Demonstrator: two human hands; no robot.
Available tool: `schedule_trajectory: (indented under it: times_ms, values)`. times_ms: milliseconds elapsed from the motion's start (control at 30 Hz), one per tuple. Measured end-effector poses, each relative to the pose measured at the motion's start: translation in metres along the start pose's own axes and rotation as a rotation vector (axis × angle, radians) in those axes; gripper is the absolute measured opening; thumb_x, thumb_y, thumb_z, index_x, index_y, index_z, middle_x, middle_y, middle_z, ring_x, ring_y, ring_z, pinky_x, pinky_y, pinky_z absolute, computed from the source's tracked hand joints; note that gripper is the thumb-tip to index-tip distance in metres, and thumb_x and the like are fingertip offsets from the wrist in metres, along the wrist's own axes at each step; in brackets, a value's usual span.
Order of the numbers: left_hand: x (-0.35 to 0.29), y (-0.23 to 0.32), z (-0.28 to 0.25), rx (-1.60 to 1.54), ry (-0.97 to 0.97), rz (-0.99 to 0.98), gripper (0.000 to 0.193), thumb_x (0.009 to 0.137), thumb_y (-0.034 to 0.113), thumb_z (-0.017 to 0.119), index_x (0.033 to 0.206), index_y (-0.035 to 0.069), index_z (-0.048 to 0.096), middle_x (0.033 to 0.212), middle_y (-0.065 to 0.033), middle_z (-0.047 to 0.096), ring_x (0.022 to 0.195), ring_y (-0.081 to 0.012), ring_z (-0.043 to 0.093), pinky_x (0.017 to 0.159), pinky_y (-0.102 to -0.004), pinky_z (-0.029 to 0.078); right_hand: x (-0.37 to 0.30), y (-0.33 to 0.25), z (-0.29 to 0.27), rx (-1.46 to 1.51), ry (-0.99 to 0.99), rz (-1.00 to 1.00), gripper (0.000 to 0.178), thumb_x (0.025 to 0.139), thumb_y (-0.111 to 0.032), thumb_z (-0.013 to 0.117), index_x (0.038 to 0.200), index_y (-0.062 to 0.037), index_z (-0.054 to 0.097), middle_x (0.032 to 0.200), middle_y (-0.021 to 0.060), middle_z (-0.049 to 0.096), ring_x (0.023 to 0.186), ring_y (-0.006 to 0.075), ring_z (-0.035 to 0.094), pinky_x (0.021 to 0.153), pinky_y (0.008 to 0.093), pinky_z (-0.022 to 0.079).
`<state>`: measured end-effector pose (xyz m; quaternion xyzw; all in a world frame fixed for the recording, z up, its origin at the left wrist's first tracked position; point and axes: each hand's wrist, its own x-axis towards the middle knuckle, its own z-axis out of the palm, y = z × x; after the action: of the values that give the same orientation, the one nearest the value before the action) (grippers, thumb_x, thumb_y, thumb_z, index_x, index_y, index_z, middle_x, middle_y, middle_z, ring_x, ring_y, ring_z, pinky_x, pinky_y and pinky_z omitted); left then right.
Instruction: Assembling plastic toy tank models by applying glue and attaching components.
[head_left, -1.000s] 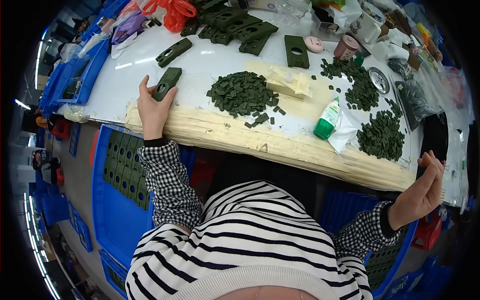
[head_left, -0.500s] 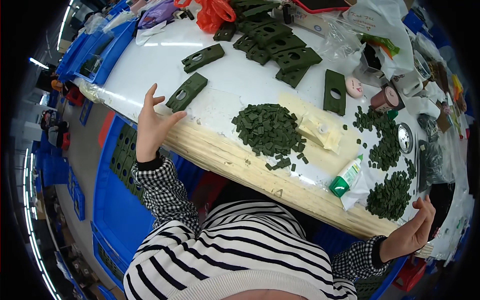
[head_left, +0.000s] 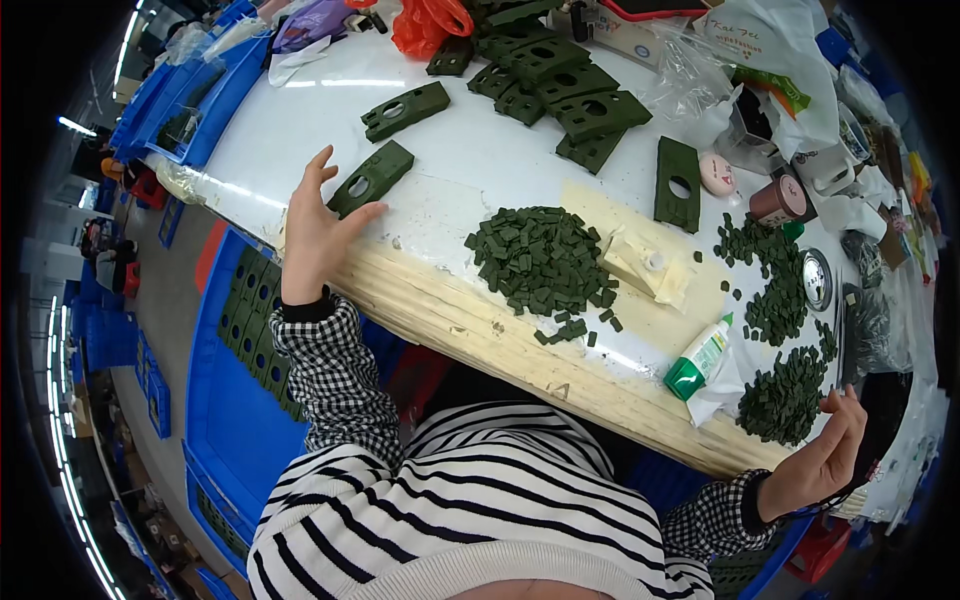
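My left hand point(head_left: 322, 225) is raised at the table's left front edge, open, thumb and fingers spread with nothing between them. Close beside its fingers lies a dark green moulded part point(head_left: 372, 178) with a round hole; whether they touch is hard to tell. A similar green part point(head_left: 405, 110) lies just beyond it. My right hand point(head_left: 822, 455) is at the right front edge, fingers loosely bent and apart, with no object visible in it. Nearest to it is a heap of small dark green pieces point(head_left: 782, 395). A larger heap of such pieces point(head_left: 540, 260) sits mid-table.
Stacked green parts point(head_left: 570, 90) lie at the back, and another point(head_left: 678, 185) stands apart. A taped block point(head_left: 650, 265), a green-and-white glue bottle point(head_left: 700, 360), a brown jar point(head_left: 777, 200) and a round tin point(head_left: 815, 280) are on the right. A blue crate point(head_left: 235, 420) is below left.
My left hand has moved slightly right and up, closer to the nearest green part. My right hand stays almost in place. The view has shifted a little.
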<state>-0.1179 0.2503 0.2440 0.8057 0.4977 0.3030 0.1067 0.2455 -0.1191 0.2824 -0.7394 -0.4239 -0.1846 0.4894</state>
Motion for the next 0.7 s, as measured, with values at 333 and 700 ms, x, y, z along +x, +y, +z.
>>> schedule_trajectory:
  times_ms: [333, 700]
  values:
    - [0.126, 0.020, 0.003, 0.239, -0.398, 0.085, 0.061, 0.077, 0.028, 0.078, 0.128, 0.003, 0.054, 0.118, -0.0206, 0.063, 0.109, -0.0307, 0.060, 0.092, -0.0395, 0.048, -0.002, -0.023, 0.001, 0.019, 0.077, -0.003, 0.019, 0.094, -0.003, 0.049, 0.087, 0.0064, 0.064, 0.078, 0.0097, 0.057, 0.076, 0.0170, 0.054, 0.104, 0.0475, 0.040]
    - [0.115, 0.057, -0.011, 0.052, -0.076, 0.447, 0.041, 0.080, 0.011, 0.074, 0.115, -0.003, 0.059, 0.100, -0.0129, 0.067, 0.091, -0.0185, 0.062, 0.082, -0.0298, 0.048, 0.015, 0.007, -0.002, -0.093, -0.106, 0.118, 0.008, 0.082, 0.000, 0.069, 0.090, 0.0018, 0.070, 0.084, 0.0112, 0.069, 0.078, 0.0190, 0.063, 0.071, 0.0289, 0.048]
